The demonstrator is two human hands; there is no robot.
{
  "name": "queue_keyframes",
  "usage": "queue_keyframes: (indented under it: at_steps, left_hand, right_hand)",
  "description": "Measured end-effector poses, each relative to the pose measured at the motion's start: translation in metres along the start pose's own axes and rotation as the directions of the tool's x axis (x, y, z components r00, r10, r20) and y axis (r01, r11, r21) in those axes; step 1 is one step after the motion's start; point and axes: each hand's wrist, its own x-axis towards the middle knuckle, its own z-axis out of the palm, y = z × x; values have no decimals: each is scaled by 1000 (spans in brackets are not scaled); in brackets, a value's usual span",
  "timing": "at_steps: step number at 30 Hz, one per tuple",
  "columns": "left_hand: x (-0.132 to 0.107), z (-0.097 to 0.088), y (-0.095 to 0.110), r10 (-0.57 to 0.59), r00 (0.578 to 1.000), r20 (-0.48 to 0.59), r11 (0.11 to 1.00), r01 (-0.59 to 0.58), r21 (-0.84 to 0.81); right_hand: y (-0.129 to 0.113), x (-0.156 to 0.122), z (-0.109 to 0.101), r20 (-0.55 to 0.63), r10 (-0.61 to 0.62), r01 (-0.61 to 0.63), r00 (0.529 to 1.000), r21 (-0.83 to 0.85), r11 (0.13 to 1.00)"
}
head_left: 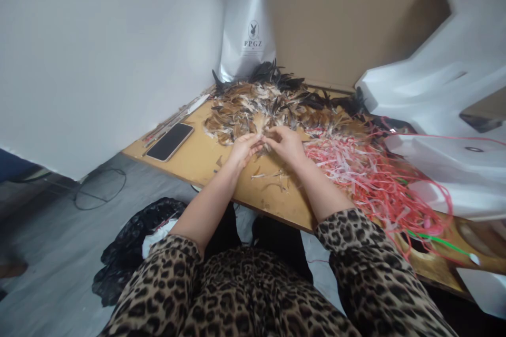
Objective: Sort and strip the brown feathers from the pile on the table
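Note:
My left hand [245, 148] and my right hand [285, 143] meet over the table, fingertips nearly touching. Between them a pale tan feather [260, 122] sticks up, pinched by the fingers of my left hand. The fingers of my right hand are closed at its base, though what they grip there is too small to make out. Just beyond the hands spreads a heap of brown, cream and black feathers [237, 108]. Loose feather scraps [272, 175] lie on the tabletop below my wrists.
A phone [169, 142] lies on the wooden table [207, 168] at left. Tangled pink and red ribbon strips [375, 181] cover the right side, beside white moulded shapes [430, 79]. A silver bag [249, 31] stands at the back. A black plastic bag [134, 242] sits on the floor.

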Motion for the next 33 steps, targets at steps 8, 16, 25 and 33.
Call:
queue_keyframes:
  at_steps: [8,16,25,33]
  left_hand:
    - [6,-6,2,75,994,-74,997,-75,1]
    - [5,-4,1,43,998,-53,999,-44,-16]
    - [6,-5,-1,4,999,-32,999,-5,-32]
    - [3,-1,-3,-41,999,9,999,41,1]
  right_hand:
    - [22,13,0,310,262,-215,914,-178,960]
    - [-3,8,14,229,371,-219,900,-499,839]
    - [24,9,5,318,472,-560,822,310,768]
    - [17,10,5,418,410,-551,811,782,292]
